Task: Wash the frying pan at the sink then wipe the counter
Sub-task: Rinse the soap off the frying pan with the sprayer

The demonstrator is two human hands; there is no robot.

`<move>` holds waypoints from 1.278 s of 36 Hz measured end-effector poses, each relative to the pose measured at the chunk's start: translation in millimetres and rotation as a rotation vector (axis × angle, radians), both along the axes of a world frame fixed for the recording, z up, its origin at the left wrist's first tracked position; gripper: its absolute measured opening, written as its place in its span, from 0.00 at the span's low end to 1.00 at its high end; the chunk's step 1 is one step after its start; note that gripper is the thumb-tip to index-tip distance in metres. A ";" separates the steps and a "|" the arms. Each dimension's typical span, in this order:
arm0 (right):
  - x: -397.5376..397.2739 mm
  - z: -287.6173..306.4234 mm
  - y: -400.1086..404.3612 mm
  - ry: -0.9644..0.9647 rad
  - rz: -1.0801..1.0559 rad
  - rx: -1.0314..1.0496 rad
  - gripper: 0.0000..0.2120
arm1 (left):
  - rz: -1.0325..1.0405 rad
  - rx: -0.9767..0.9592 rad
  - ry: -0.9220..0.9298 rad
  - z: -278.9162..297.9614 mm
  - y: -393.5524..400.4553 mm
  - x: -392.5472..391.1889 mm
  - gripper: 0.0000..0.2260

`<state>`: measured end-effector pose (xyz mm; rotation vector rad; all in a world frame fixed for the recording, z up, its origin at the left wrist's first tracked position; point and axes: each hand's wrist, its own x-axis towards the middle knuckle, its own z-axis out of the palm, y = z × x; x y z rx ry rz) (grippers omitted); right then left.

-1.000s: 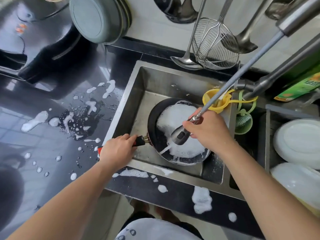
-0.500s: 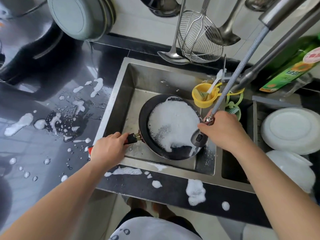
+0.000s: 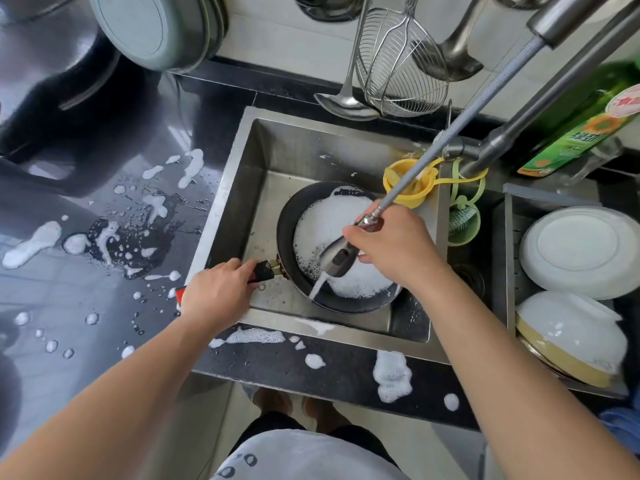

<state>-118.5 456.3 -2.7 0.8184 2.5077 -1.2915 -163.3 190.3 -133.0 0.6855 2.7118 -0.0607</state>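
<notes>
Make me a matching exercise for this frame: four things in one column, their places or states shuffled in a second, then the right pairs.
Things:
1. frying pan
2. spray head
3. white plate
4. wire skimmer

Places or states:
A. hanging on the wall
B. in the sink, full of foam
C. gripped by the right hand
D. in the rack right of the sink

Pairs: 1-B, 2-C, 3-D, 4-A
</notes>
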 end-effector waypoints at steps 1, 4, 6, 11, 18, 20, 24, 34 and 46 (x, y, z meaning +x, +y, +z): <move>-3.1 -1.5 -1.8 0.014 -0.016 -0.012 0.15 | -0.001 0.003 0.001 -0.4 0.0 0.1 0.20; -12.5 -3.4 -7.3 0.043 -0.033 -0.051 0.13 | 0.004 0.009 -0.005 -1.0 0.2 -0.7 0.20; -16.9 -3.8 -9.4 0.058 -0.035 -0.051 0.13 | 0.003 0.006 -0.004 -1.4 -0.2 -1.0 0.20; -8.8 -7.5 -6.3 0.038 -0.045 -0.025 0.14 | 0.005 0.004 -0.012 0.8 0.5 -0.3 0.21; 23.9 -5.7 28.6 -0.094 0.009 0.242 0.12 | 0.002 -0.011 -0.013 3.0 1.3 -0.1 0.21; 29.7 -5.2 37.6 -0.109 0.008 0.307 0.11 | 0.000 -0.014 -0.017 3.9 1.7 -0.6 0.21; 35.2 -6.4 49.7 -0.134 -0.010 0.379 0.12 | 0.012 -0.012 -0.039 5.2 1.6 -0.6 0.20; 29.6 -8.0 67.8 -0.139 -0.074 0.503 0.10 | -0.004 -0.003 -0.046 11.3 2.9 -0.1 0.20; 4.3 -33.9 79.8 0.083 -0.210 0.517 0.10 | -0.066 -0.077 -0.149 19.9 4.4 -8.3 0.18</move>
